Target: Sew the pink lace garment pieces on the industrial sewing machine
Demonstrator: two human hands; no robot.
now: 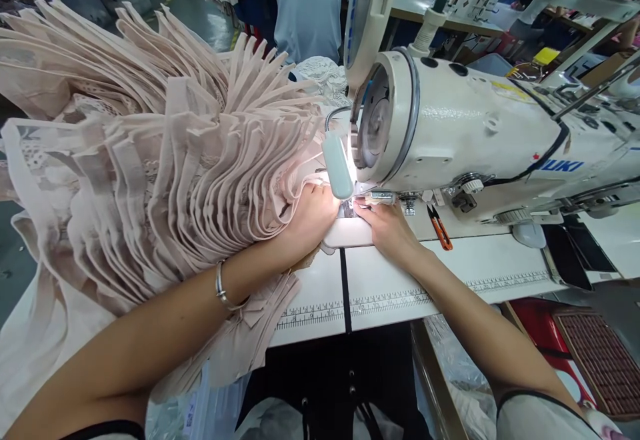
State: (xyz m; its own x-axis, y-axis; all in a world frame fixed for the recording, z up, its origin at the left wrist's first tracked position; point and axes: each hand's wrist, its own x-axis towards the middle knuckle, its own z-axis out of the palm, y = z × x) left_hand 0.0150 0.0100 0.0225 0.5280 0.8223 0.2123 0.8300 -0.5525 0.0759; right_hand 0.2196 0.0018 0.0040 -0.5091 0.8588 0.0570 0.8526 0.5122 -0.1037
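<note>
Under the bright lamp of the sewing machine (425,117), my left hand (314,213) lies left of the presser foot (347,209), fingers curled on pale pink fabric (305,183). My right hand (390,227) is just right of the foot. Its thumb and forefinger are close together near the needle; what they pinch, if anything, is lost in the glare. A thick row of pale pink garment pieces (210,173) with lace parts is bunched beside and over my left forearm. The green-grey lamp head (337,165) partly hides the needle area.
Orange-handled thread snips (440,228) lie right of my right hand. A printed ruler (390,301) runs along the table's front edge. A dark phone-like slab (567,257) rests farther right. Ahead, a person in a blue shirt (310,10) sits facing away.
</note>
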